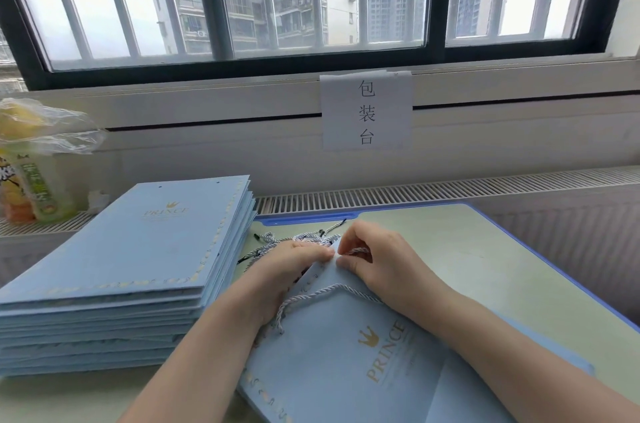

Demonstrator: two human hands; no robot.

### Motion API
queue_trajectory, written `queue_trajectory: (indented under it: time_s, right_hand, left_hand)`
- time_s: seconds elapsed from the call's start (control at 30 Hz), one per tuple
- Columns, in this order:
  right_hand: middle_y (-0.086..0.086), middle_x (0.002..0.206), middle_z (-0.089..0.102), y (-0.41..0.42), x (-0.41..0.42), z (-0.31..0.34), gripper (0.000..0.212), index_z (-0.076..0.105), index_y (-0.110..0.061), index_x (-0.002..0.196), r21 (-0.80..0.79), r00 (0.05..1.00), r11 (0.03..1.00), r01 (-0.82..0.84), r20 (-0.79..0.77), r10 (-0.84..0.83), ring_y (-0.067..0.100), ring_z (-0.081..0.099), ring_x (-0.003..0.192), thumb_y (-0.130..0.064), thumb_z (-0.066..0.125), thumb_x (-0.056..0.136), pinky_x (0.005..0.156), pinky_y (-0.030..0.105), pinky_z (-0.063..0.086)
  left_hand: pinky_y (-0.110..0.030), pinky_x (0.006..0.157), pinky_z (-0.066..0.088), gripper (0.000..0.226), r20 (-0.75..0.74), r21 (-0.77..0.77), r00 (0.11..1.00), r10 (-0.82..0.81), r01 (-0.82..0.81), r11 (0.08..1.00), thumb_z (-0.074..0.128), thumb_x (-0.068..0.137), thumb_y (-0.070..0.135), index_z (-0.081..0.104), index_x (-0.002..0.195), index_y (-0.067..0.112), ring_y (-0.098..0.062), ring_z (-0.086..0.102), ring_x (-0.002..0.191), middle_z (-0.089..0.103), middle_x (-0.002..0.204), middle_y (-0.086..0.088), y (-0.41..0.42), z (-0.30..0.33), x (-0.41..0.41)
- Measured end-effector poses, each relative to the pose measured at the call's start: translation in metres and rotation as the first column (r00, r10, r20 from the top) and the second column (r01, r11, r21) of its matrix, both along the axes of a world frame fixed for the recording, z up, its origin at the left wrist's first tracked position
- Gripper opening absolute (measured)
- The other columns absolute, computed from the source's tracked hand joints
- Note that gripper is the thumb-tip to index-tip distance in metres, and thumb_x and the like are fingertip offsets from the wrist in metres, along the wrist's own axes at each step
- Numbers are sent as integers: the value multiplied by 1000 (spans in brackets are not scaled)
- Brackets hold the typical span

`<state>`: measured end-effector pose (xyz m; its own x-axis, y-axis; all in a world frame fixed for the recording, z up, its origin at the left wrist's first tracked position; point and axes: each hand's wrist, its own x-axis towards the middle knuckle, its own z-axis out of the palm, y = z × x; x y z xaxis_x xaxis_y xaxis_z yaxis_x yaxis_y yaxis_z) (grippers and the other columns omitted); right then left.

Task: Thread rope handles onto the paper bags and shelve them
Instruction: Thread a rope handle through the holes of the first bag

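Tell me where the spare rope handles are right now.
Head view, centre: the loose rope handles lie on the table, just beyond the left hand, right of the stack of bags.

1 head-worn wide-angle view, facing forward and down, close over the table [485, 270], window [311, 7] beyond

My left hand [298, 260] hides the bag's [346, 353] top edge and part of the loose ropes [277, 239]; the bag's near corner runs off frame.
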<state>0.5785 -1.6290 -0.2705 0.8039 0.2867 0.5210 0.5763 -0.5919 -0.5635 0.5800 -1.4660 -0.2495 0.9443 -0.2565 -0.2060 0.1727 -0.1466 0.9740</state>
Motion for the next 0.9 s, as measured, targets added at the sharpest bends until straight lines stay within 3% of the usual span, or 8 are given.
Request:
queue_trajectory:
  time_s: [0.13,0.27,0.43,0.57,0.7,0.9]
  right_hand:
    - [-9,84,55,0,1,-4,18,50,-25,85,-77,999,997,-20,34,22,6,53,79,-14,65,88,72,20,43]
    - [-19,72,49,0,0,-6,7,52,-22,93,-99,1000,995,-24,8,25,-6,49,67,-18,58,92,61,14,34]
    - [-14,64,51,2,-4,-4,5,54,-20,98,-62,998,997,-45,-55,41,-1,49,61,-18,54,94,57,17,34]
    - [-9,60,50,1,-3,1,12,56,-24,89,188,990,982,11,-140,16,4,41,52,-14,52,94,53,20,35]
    - [-5,53,46,-3,-3,8,14,58,-10,90,483,972,873,64,-227,54,4,37,44,-5,46,97,45,15,32]
    - [0,56,41,-12,-2,20,14,56,-10,93,712,982,678,185,-151,-110,4,33,44,-7,44,99,44,13,30]
  left_hand:
    - [-19,58,46,19,146,174,988,42,-68,982,61,87,11,73,72,10,-14,58,60,65,68,-7,-5,-4,3]
    - [-11,47,35,27,280,327,960,11,-107,939,59,90,12,64,63,13,-3,45,46,54,51,5,-8,-7,4]
    - [-20,50,33,23,395,399,919,4,-176,900,62,88,15,60,66,16,-6,43,51,55,60,1,-10,-12,7]
    - [-21,54,35,13,427,410,904,-5,-188,892,61,87,13,64,75,13,-8,44,54,54,61,2,-10,-12,8]
    - [-13,50,35,7,460,425,888,-18,-202,882,63,88,19,67,86,13,-3,47,55,57,63,6,-9,-12,9]
    - [-18,53,34,25,552,473,831,-69,-244,847,62,89,32,60,69,18,-4,45,56,54,62,8,-9,-9,8]
